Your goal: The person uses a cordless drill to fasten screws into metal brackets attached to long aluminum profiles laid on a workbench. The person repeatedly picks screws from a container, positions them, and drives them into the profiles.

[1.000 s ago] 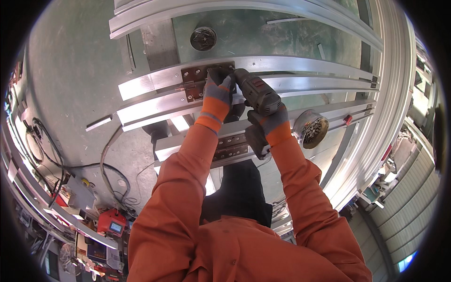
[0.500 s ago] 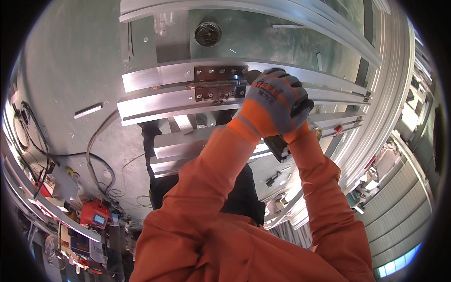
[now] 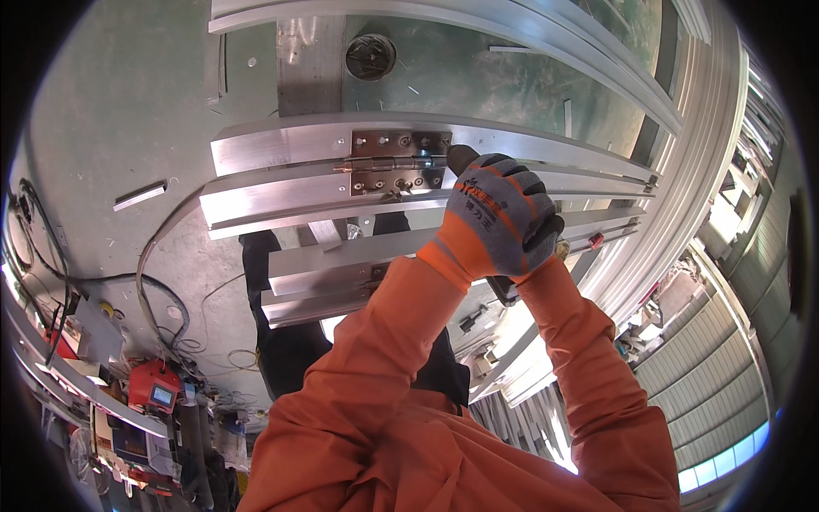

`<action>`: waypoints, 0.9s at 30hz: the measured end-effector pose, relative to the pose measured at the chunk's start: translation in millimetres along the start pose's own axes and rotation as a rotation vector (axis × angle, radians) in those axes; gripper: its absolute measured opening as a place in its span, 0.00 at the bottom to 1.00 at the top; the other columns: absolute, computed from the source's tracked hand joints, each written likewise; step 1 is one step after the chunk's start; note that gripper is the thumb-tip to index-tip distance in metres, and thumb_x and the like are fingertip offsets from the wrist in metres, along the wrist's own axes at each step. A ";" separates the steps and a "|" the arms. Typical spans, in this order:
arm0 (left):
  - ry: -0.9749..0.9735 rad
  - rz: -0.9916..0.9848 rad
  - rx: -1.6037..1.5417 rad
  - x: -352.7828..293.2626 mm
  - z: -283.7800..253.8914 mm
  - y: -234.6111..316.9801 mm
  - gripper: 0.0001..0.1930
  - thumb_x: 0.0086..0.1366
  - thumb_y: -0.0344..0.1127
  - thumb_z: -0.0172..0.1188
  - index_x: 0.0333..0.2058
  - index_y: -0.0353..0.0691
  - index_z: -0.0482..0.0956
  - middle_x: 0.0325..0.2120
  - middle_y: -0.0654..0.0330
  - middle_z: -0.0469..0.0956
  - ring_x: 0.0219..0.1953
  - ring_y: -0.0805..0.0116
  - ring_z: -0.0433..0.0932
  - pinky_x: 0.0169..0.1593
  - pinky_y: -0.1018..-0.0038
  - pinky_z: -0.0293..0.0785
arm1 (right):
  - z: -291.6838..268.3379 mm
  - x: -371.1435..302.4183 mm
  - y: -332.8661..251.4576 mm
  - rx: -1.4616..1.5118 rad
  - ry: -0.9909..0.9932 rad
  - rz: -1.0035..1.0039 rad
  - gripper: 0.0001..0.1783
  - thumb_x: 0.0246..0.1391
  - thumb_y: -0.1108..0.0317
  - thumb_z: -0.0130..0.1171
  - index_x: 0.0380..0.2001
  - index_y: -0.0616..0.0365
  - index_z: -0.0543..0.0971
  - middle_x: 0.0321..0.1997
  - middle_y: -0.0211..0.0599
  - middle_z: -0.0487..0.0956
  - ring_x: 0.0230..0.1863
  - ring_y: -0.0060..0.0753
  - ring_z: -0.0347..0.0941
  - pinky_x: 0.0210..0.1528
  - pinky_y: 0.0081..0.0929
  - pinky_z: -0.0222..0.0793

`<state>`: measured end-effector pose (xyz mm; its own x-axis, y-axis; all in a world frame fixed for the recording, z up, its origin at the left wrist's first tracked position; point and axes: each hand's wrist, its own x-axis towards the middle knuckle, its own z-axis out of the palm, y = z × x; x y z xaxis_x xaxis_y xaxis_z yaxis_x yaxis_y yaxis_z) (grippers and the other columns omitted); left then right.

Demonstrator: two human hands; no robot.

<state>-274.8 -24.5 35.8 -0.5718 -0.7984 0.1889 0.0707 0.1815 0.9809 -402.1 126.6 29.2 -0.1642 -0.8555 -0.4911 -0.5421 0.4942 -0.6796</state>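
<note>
My left hand [image 3: 495,209], in a grey and orange glove, is closed over a power tool, its dark thumb close to the hinge's right end. Most of the tool is hidden; its black base [image 3: 503,290] shows below the glove. Behind it, my right hand [image 3: 546,247] is largely covered, its gloved fingers curled at the same tool. A metal hinge [image 3: 397,181] with several screw holes and a rod-like barrel joins two parallel aluminium profiles, the far one [image 3: 281,145] and the near one [image 3: 273,199]. Some screws sit in its plates. The tool's tip is hidden.
More aluminium profiles [image 3: 333,260] lie nearer my body, and others [image 3: 426,10] at the far side. A round tin of small metal pieces [image 3: 370,57] stands beyond the hinge. A cable [image 3: 153,243] loops at the left, near a red machine with a screen [image 3: 154,386].
My hands have shifted slightly down in the view, and less of the tool's black base shows. The hinge and profiles also sit slightly lower and farther left, as the view has moved.
</note>
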 end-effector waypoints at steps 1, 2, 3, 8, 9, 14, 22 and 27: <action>-0.004 -0.003 -0.001 0.5 -0.3 -0.4 0.08 0.41 0.38 0.67 0.22 0.45 0.80 0.23 0.63 0.78 0.28 0.57 0.77 0.35 0.65 0.72 | -4.2 1.7 0.5 0.022 0.000 0.003 0.21 0.60 0.70 0.58 0.57 0.50 0.73 0.60 0.36 0.74 0.61 0.31 0.71 0.60 0.28 0.68; 0.032 -0.004 -0.013 0.0 -1.2 -0.3 0.08 0.41 0.38 0.67 0.22 0.46 0.80 0.23 0.63 0.78 0.28 0.57 0.77 0.35 0.65 0.72 | -4.3 1.1 -0.2 0.003 -0.008 -0.002 0.21 0.60 0.70 0.58 0.57 0.50 0.73 0.60 0.36 0.74 0.61 0.31 0.71 0.60 0.28 0.68; 0.069 -0.004 -0.026 -0.2 -3.2 -0.4 0.08 0.41 0.38 0.66 0.22 0.46 0.80 0.23 0.63 0.78 0.28 0.57 0.77 0.36 0.64 0.72 | -5.8 2.2 0.7 -0.018 -0.013 -0.007 0.21 0.60 0.70 0.58 0.57 0.50 0.73 0.60 0.36 0.74 0.61 0.31 0.71 0.60 0.28 0.69; 0.102 0.015 -0.121 -5.5 -17.1 -4.2 0.08 0.47 0.42 0.66 0.23 0.46 0.80 0.23 0.62 0.77 0.30 0.56 0.78 0.37 0.61 0.72 | 9.3 1.4 3.7 -0.328 -0.076 -0.059 0.21 0.60 0.71 0.58 0.57 0.50 0.74 0.59 0.35 0.74 0.60 0.30 0.71 0.59 0.27 0.69; 0.079 0.025 -0.114 -6.5 -17.7 -6.4 0.09 0.47 0.43 0.66 0.22 0.46 0.80 0.23 0.62 0.77 0.30 0.56 0.78 0.37 0.61 0.72 | 11.9 3.9 1.1 -0.393 -0.085 -0.075 0.21 0.60 0.71 0.58 0.57 0.50 0.74 0.59 0.35 0.74 0.60 0.29 0.71 0.59 0.27 0.69; 0.009 -0.077 -0.036 0.2 -8.6 -1.2 0.10 0.48 0.45 0.66 0.23 0.46 0.81 0.24 0.62 0.78 0.30 0.55 0.78 0.39 0.61 0.72 | -5.5 25.8 -28.1 0.138 -0.019 -0.029 0.21 0.60 0.70 0.58 0.57 0.50 0.73 0.60 0.36 0.74 0.61 0.29 0.70 0.60 0.27 0.69; 0.038 -0.116 0.025 -4.5 1.7 -6.1 0.10 0.48 0.43 0.67 0.27 0.46 0.84 0.30 0.58 0.80 0.37 0.52 0.78 0.45 0.58 0.73 | -5.3 28.9 3.1 -0.309 -0.094 0.069 0.14 0.54 0.60 0.61 0.43 0.49 0.82 0.48 0.37 0.82 0.52 0.40 0.79 0.56 0.32 0.73; -0.039 -0.127 0.144 -10.9 5.5 0.1 0.13 0.54 0.43 0.66 0.36 0.45 0.84 0.40 0.54 0.81 0.45 0.49 0.77 0.51 0.58 0.74 | -5.4 46.8 -7.1 -0.249 -0.113 0.152 0.17 0.54 0.52 0.59 0.43 0.44 0.84 0.49 0.39 0.84 0.52 0.43 0.80 0.54 0.32 0.75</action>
<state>-273.1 -12.7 33.5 -0.6002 -0.7976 0.0597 -0.1200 0.1636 0.9792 -410.4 82.3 14.0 -0.1734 -0.7450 -0.6441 -0.7061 0.5500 -0.4460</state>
